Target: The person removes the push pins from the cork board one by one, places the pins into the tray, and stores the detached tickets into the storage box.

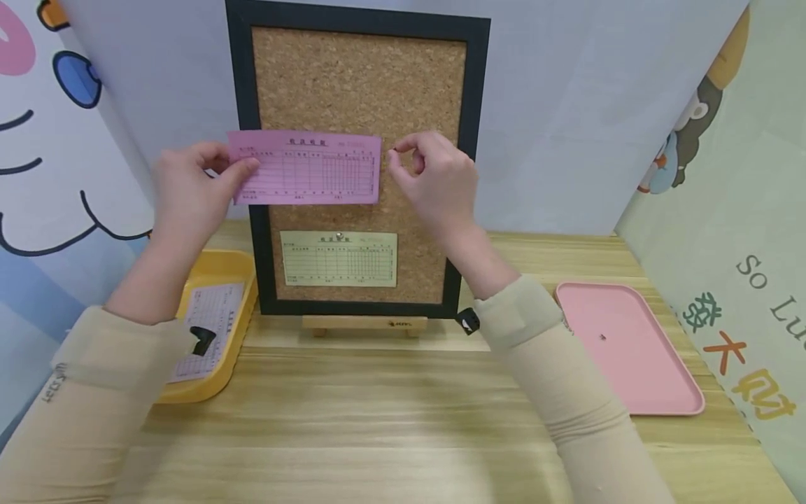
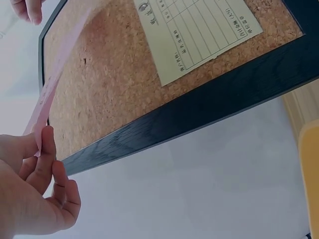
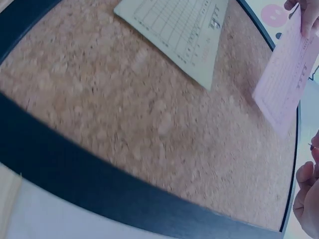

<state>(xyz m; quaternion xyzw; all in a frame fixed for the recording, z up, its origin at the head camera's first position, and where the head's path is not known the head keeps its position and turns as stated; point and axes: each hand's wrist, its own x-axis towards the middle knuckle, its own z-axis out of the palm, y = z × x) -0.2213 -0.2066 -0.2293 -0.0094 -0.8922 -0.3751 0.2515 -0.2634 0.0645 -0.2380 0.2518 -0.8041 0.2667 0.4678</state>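
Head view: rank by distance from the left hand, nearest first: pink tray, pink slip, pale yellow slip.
1. Pink slip: pinched in the left hand, in front of the corkboard.
2. Pale yellow slip: pinned low on the corkboard, below the pink slip.
3. Pink tray: on the table, far right.

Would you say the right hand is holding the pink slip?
No, the pink slip is pinched by the left hand alone.

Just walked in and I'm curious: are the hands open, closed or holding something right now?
Left hand: closed, pinching the pink slip by one end.
Right hand: closed, pinching what looks like a small pin.
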